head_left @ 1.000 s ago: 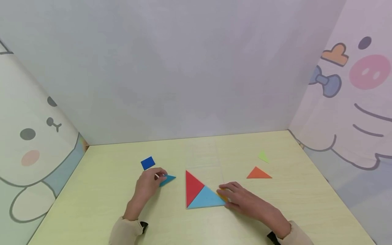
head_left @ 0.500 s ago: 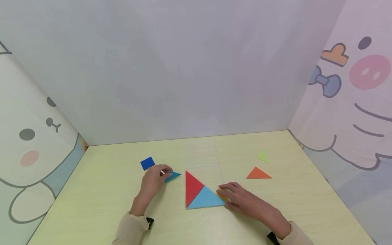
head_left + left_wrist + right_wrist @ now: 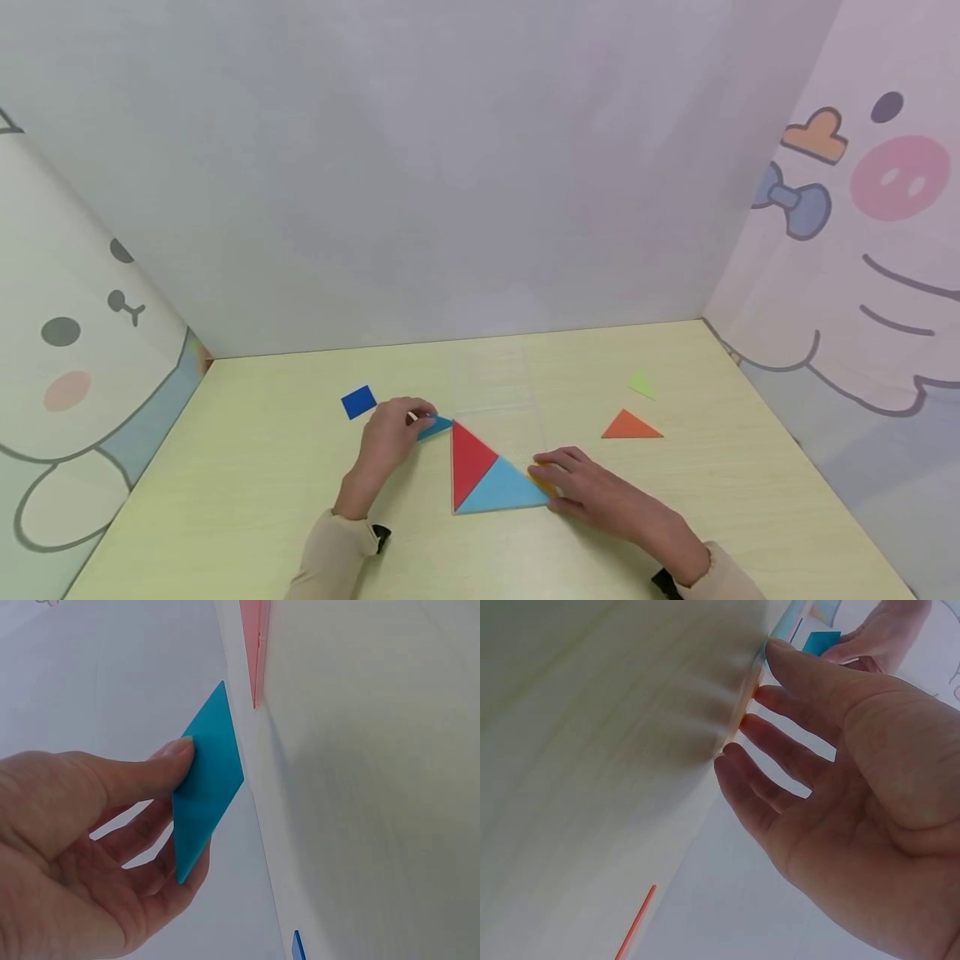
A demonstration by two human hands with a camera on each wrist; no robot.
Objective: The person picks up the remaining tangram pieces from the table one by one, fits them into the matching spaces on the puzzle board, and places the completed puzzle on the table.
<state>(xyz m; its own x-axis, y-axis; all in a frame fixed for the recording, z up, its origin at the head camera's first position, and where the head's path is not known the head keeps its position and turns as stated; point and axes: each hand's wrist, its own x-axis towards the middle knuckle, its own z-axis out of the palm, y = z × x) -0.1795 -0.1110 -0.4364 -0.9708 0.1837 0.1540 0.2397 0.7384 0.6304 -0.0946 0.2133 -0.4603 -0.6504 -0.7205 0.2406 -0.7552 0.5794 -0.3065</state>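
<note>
My left hand (image 3: 395, 431) pinches a teal parallelogram tile (image 3: 208, 780) between thumb and fingers, raised over the table in the left wrist view. In the head view the tile's tip overlaps the top corner of a red triangle tile (image 3: 468, 464). That triangle lies against a light blue triangle tile (image 3: 504, 487), both on a clear tray (image 3: 491, 383). My right hand (image 3: 596, 492) rests its fingertips, lightly bent, on an orange-yellow tile (image 3: 542, 482) at the tray's right corner. Most of this tile is hidden under the fingers.
A dark blue four-sided tile (image 3: 359, 402) lies on the table left of the tray. On the right lie an orange triangle tile (image 3: 632, 426) and a pale green triangle tile (image 3: 642, 386). A grey-white wall (image 3: 450, 183) stands behind the table.
My left hand has moved right and slightly away from me with the teal parallelogram tile, from beside the dark blue tile to the red triangle's top corner. My right hand stays in place.
</note>
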